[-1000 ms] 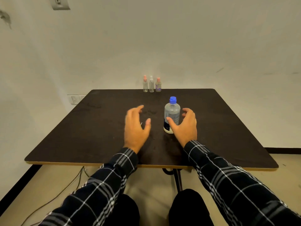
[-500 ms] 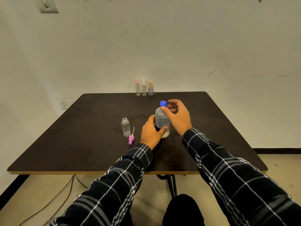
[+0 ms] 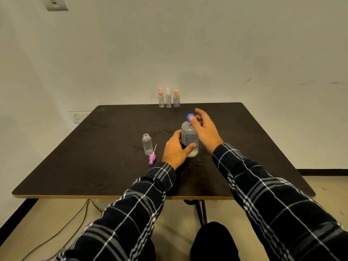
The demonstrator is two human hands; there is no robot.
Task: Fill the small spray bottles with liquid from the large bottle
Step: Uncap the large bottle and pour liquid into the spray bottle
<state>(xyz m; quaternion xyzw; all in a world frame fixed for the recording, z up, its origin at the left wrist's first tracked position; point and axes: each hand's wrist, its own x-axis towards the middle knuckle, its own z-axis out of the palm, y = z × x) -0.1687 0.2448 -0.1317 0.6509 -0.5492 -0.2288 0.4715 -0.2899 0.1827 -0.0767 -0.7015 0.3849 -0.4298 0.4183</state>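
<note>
Both hands on the large bottle [image 3: 189,137], upright on the tabletop [image 3: 94,166].

The left hand [image 3: 176,147] grips the bottle's lower body. The right hand [image 3: 204,130] has its thumb against the blue cap [image 3: 190,116], fingers arched behind it; whether they clasp the cap I cannot tell. Left of the bottle stands an uncapped small spray bottle [image 3: 147,145], its purple spray head [image 3: 152,158] lying beside it. Beyond the bottle, three capped small bottles [image 3: 168,98] line the far edge.
</note>
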